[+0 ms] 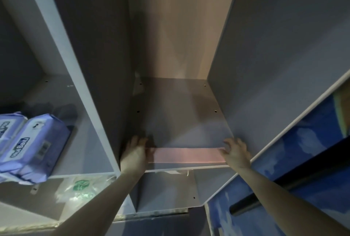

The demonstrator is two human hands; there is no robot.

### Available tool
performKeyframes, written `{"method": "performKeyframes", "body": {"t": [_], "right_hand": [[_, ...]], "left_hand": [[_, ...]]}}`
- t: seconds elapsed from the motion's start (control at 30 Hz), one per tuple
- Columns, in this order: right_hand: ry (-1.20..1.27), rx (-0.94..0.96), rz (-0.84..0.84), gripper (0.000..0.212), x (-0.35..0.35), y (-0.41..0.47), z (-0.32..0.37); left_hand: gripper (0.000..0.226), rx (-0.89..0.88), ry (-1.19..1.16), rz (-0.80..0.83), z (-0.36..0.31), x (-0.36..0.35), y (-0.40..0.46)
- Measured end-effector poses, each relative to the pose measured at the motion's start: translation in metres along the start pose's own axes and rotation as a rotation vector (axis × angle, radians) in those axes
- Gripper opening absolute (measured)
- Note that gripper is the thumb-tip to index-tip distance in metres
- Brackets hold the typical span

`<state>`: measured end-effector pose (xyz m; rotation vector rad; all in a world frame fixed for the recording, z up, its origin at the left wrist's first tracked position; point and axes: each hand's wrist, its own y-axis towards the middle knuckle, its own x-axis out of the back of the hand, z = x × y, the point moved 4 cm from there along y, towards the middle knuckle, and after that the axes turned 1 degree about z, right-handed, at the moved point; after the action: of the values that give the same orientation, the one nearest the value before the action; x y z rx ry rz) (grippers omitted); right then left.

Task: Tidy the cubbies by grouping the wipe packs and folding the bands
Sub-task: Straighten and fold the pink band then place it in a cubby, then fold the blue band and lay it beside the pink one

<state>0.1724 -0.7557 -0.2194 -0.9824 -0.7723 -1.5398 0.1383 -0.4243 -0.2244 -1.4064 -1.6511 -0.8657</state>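
A pink band lies flat and stretched out along the front edge of the middle cubby's shelf. My left hand presses on the band's left end, and my right hand rests on its right end. Two purple wipe packs lie side by side in the left cubby, near its front edge.
Grey vertical panels wall the cubbies on both sides. A clear plastic bag with a green logo lies in the cubby below left. A blue patterned surface with a black bar stands at the right.
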Motion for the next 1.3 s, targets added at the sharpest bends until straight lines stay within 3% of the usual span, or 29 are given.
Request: {"method": "performKeyframes", "body": {"t": [0.07,0.17,0.4,0.6,0.67,0.77,0.9,1.03,1.1,1.2,1.3], "right_hand": [[-0.164,0.274,0.103,0.063,0.001,0.001,0.008],[-0.35,0.486,0.336,0.081,-0.008,-0.004,0.008],[-0.288,0.502,0.248,0.075,-0.013,-0.005,-0.002],[-0.32,0.501,0.313,0.107,-0.002,-0.012,0.026],[-0.173,0.566,0.257,0.101,0.007,-0.028,0.053],[0.063,0.725,0.242,0.079,0.017,-0.064,0.105],[0.259,0.882,0.419,0.049,0.023,-0.128,0.206],[0.373,1.0,0.533,0.034,0.004,-0.187,0.313],[0.455,0.971,0.523,0.035,-0.015,-0.198,0.358],[0.535,0.763,0.497,0.042,-0.051,-0.184,0.407],[0.349,0.612,0.388,0.048,-0.08,-0.149,0.437]], "left_hand": [[0.065,-0.182,0.094,0.081,-0.01,0.0,-0.002],[0.064,-0.28,0.185,0.216,-0.014,-0.004,-0.001],[0.055,-0.258,0.178,0.245,-0.011,-0.001,0.002],[0.081,-0.291,0.093,0.14,-0.022,0.011,-0.017],[0.088,-0.32,-0.087,0.075,-0.035,0.028,-0.036],[0.061,-0.356,-0.423,-0.011,-0.037,0.073,-0.073],[0.037,-0.312,-0.464,-0.239,0.005,0.158,-0.115],[0.043,-0.152,-0.402,-0.415,0.074,0.236,-0.128],[0.041,-0.082,-0.386,-0.476,0.107,0.264,-0.126],[0.037,-0.063,-0.422,-0.52,0.147,0.293,-0.118],[0.033,-0.099,-0.423,-0.534,0.181,0.314,-0.107]]}}
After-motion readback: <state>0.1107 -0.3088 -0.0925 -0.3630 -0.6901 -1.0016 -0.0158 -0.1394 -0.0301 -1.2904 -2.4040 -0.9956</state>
